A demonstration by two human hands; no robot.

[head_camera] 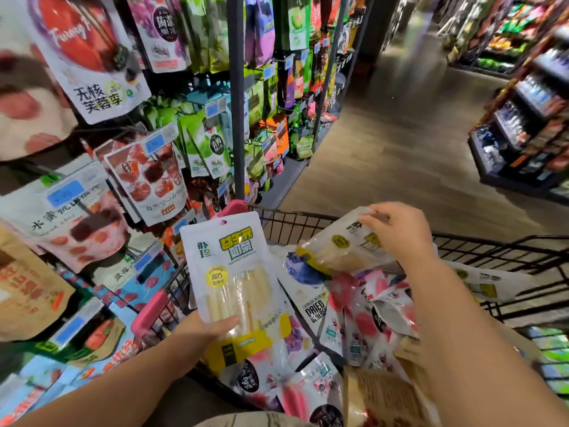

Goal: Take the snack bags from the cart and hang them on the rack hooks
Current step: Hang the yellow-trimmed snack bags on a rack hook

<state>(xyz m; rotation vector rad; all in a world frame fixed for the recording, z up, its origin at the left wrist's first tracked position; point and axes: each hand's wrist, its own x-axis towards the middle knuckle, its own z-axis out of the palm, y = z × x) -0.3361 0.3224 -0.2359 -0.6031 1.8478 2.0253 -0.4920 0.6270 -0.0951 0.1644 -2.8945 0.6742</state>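
Seemingly wooden floor [400,143]; cart [235,208] beside rack [237,87].

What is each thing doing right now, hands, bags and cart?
left hand: gripping the upright bag near its bottom.
upright bag: held up, not yet hung.
right hand: gripping the tilted bag at its top.
tilted bag: lifted above the cart.
cart: piled with snack bags.
blueberry bag: lying in the cart.
rack bags: hanging on hooks.

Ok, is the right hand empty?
No, the right hand grips a white bag over the cart; the left hand holds a second bag.
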